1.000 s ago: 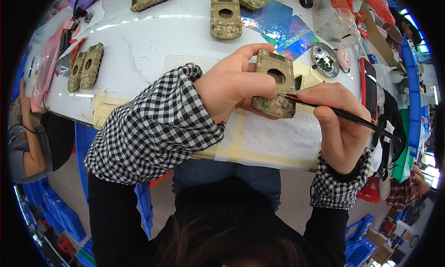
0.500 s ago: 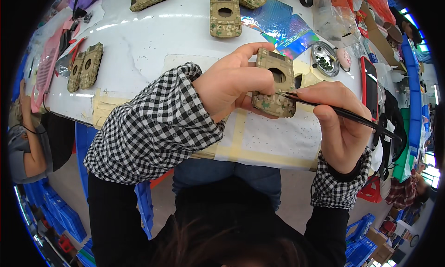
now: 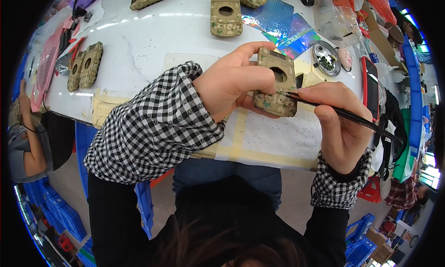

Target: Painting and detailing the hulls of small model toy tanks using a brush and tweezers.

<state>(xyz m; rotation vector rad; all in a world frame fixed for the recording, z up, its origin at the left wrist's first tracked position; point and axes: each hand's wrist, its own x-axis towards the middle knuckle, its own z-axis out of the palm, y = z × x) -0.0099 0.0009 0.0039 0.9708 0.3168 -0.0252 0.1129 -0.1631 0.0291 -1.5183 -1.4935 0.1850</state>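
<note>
My left hand (image 3: 243, 79) is closed round a camouflage-painted toy tank hull (image 3: 276, 102), gripping it by its left side. A round hole opens in the hull's top, facing up. In my right hand (image 3: 342, 121) I pinch black tweezers (image 3: 352, 115), whose tips reach the hull's deck below the hole. Whether the tips hold a small part is too fine to see. Under both hands lies a white sheet (image 3: 273, 139) sprinkled with tiny dark specks, edged with masking tape. Beyond my right hand stands a round clear dish (image 3: 326, 58) with small dark green bits.
More tank hulls (image 3: 226, 15) stand at the back, and two hulls (image 3: 85, 65) lie at the left. Shiny holographic sheets (image 3: 293, 32) lie behind my hands. A red-edged phone (image 3: 370, 86) is at the right. A co-worker's arm (image 3: 30, 132) shows at far left.
Almost nothing differs. The held hull and tweezer tips have shifted very slightly; both hands keep the same grip.
</note>
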